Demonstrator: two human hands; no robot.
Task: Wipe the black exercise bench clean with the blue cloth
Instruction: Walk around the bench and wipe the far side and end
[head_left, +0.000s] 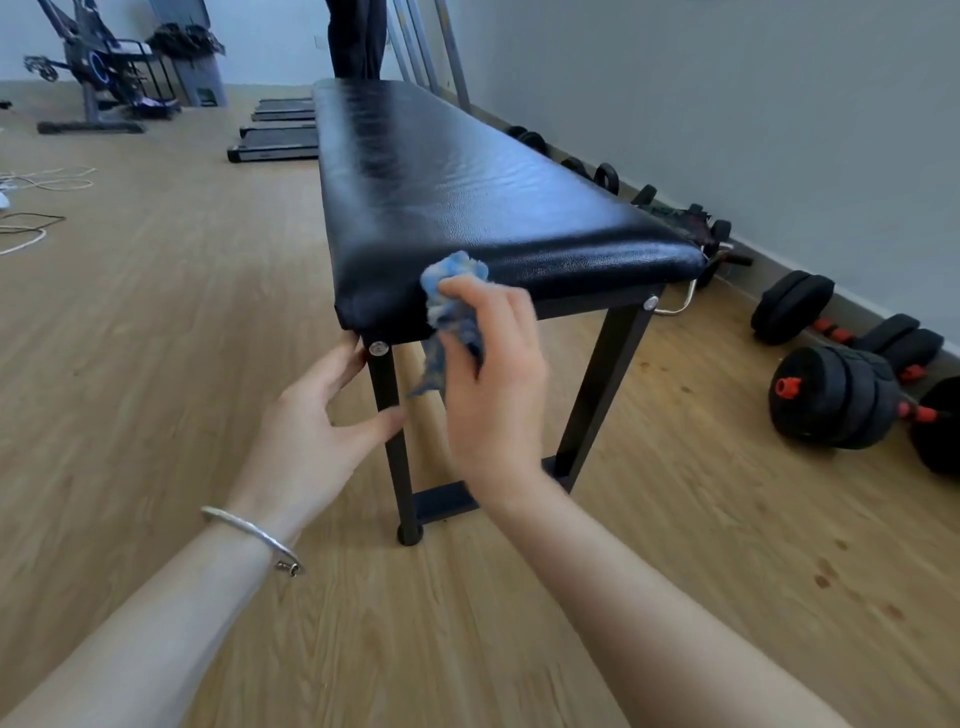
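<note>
Wiping looks to be at the near end only: the right hand (493, 374) grasps the bunched blue cloth (451, 301), pressing it against the padded front edge of the black exercise bench (441, 176). Just left of that grip, the left hand (317, 415) is spread, empty, fingers touching the frame leg (387, 405). Beyond the cloth, the long top shows no sure sign of cleaning, so most probably remains.

Blue cloth (451, 306) motion-blurred, mostly hidden inside right hand (493, 384). Standing person (357, 39) cut off at top edge. Dumbbell (940, 431) cropped at right edge. Bench's (441, 176) far legs hidden.
</note>
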